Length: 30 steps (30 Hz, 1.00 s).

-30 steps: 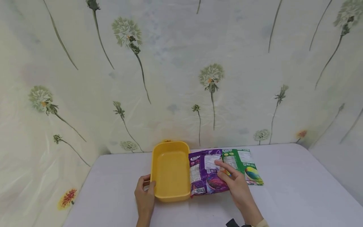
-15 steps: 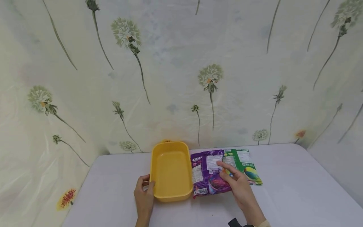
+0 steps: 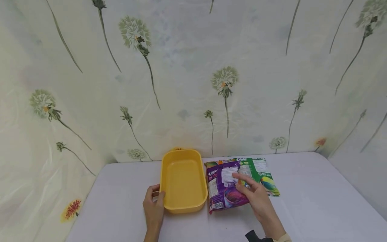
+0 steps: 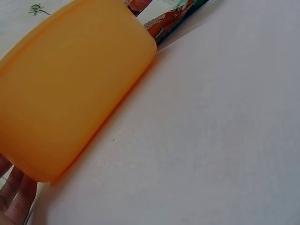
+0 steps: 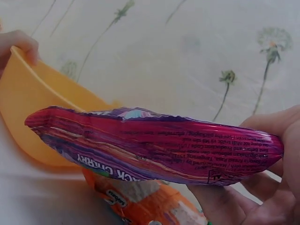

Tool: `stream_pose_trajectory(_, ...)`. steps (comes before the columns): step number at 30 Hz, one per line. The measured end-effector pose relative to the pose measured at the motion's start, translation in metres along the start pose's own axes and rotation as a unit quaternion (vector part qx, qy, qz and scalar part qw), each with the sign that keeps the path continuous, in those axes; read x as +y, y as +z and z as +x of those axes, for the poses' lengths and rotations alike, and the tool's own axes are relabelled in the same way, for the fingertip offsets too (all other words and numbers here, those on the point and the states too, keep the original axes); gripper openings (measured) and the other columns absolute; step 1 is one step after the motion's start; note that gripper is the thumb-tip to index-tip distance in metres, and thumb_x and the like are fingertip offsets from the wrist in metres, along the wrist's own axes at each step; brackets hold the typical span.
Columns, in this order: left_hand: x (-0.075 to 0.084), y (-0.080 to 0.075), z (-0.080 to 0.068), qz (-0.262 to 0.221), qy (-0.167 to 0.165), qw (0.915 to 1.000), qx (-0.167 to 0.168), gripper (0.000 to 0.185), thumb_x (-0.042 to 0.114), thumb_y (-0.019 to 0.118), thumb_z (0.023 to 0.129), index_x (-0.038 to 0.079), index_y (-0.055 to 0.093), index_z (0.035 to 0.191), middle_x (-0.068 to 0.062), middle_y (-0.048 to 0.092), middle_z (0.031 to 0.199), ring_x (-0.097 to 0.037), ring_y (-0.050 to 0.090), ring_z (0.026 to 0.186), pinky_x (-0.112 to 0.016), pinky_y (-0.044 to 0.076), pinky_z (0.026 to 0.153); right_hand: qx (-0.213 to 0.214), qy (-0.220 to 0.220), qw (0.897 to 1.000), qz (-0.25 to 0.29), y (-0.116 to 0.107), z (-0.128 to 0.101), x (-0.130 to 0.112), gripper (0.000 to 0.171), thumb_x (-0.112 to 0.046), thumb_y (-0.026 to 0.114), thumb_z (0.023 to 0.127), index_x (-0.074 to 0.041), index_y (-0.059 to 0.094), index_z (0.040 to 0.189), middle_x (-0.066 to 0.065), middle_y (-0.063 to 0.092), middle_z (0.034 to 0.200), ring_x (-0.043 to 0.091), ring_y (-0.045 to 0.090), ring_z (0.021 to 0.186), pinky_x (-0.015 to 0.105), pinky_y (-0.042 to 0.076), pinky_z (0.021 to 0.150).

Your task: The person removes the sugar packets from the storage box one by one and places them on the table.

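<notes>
A yellow plastic tub [image 3: 182,183] stands on the white table. My left hand [image 3: 154,206] grips its near left corner, thumb over the rim; the left wrist view shows the tub's wall [image 4: 70,89] and my fingers [image 4: 14,197] below it. Right of the tub, my right hand [image 3: 257,198] holds a purple snack packet [image 3: 222,188] by its right part. The right wrist view shows this packet [image 5: 150,145] raised edge-on, with my fingers [image 5: 272,178] curled round its end. Under it lies an orange packet [image 5: 140,197]. A green packet [image 3: 263,174] lies flat beside them.
A floral sheet [image 3: 193,84] hangs close behind the table [image 3: 317,201] and wraps round on the left and right. The orange packet's far edge [image 3: 222,162] peeks out behind the purple one. A dark strap [image 3: 252,236] sits at my right wrist.
The purple packet has come up off the pile and shifted slightly right and nearer in my right hand, uncovering the orange packet. My left hand stays on the tub.
</notes>
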<state>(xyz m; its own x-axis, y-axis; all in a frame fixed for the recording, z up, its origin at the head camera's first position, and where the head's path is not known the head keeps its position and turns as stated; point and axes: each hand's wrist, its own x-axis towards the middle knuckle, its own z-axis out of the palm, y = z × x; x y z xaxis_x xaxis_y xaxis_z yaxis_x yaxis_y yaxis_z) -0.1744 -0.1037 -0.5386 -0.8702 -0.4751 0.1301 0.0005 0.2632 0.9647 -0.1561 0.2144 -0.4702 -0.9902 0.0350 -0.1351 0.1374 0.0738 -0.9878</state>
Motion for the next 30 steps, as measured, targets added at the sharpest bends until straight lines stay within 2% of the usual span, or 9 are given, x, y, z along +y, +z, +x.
stream_pose_trajectory(4,-0.001,0.001,-0.001,0.003,-0.002,1.0,-0.001,0.02,0.01,0.06,0.083,0.017,0.064,0.102,0.001,0.066,0.099,-0.013,0.058,0.086,-0.021,0.053,0.066,-0.003,0.013,1.0,-0.004,0.0,-0.001,0.003,0.05,-0.03,0.065,0.087,-0.012,0.054,0.132,0.004,0.036,0.15,0.03,0.026,0.142,0.031,0.046,0.102)
stream_pose_trajectory(14,0.0,-0.001,0.001,-0.01,0.008,0.9999,-0.002,0.02,0.01,0.06,0.083,0.016,0.063,0.102,0.001,0.066,0.099,-0.013,0.059,0.086,-0.021,0.053,0.065,-0.018,0.027,0.999,0.002,-0.005,-0.004,0.012,0.052,-0.032,0.065,0.087,-0.014,0.052,0.135,0.007,0.03,0.153,0.029,0.031,0.139,0.017,0.046,0.091)
stream_pose_trajectory(24,0.001,-0.001,0.002,0.003,0.017,0.9998,-0.003,0.02,0.009,0.059,0.083,0.014,0.064,0.102,-0.002,0.066,0.099,-0.014,0.058,0.086,-0.02,0.051,0.067,-0.013,0.056,0.998,-0.003,-0.006,-0.011,0.025,0.053,-0.033,0.067,0.084,-0.019,0.054,0.133,0.003,0.035,0.151,0.025,0.037,0.135,0.018,0.047,0.091)
stream_pose_trajectory(30,0.001,-0.001,0.0,0.007,0.019,0.9998,-0.001,0.021,0.008,0.06,0.083,0.015,0.064,0.102,-0.002,0.067,0.099,-0.014,0.058,0.086,-0.02,0.051,0.069,-0.011,0.077,0.997,-0.015,-0.008,-0.015,0.034,0.053,-0.036,0.068,0.082,-0.021,0.056,0.132,0.0,0.04,0.148,0.022,0.033,0.137,0.024,0.045,0.098)
